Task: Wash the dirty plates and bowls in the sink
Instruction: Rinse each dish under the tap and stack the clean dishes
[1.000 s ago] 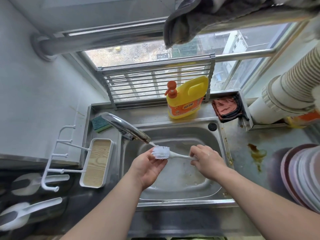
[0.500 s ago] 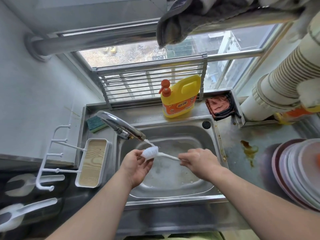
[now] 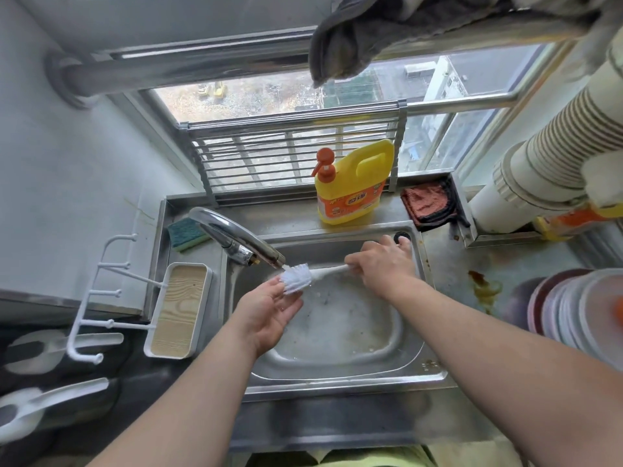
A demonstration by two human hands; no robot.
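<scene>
Far left: white hook rack point(image 3: 97, 298) on the wall, then a white tray with wood-grain insert point(image 3: 178, 310) beside the sink. Green-yellow sponge point(image 3: 184, 234) sits behind it, next to the faucet point(image 3: 236, 239) base. Faucet spout angles out over the steel sink point(image 3: 337, 375), thin stream hitting the brush head. Basin holds sudsy water, no plates or bowls visible inside it.

Left hand point(image 3: 269, 313) is palm-up, fingers relaxed and spread, fingertips touching the white bristles of the dish brush point(image 3: 298, 277) from below. Brush lies roughly horizontal over the basin, head under the spout. Right hand point(image 3: 381, 267) curls around the brush handle at the far end (thumb side hidden, grip looks full).

Behind the sink: yellow detergent bottle with orange pump point(image 3: 350, 187) upright on the ledge, red-brown cloth point(image 3: 426, 203) to its right. On the table right of the sink, a brown stain point(image 3: 483, 288), then a stack of plates point(image 3: 580, 311) at the frame edge.
</scene>
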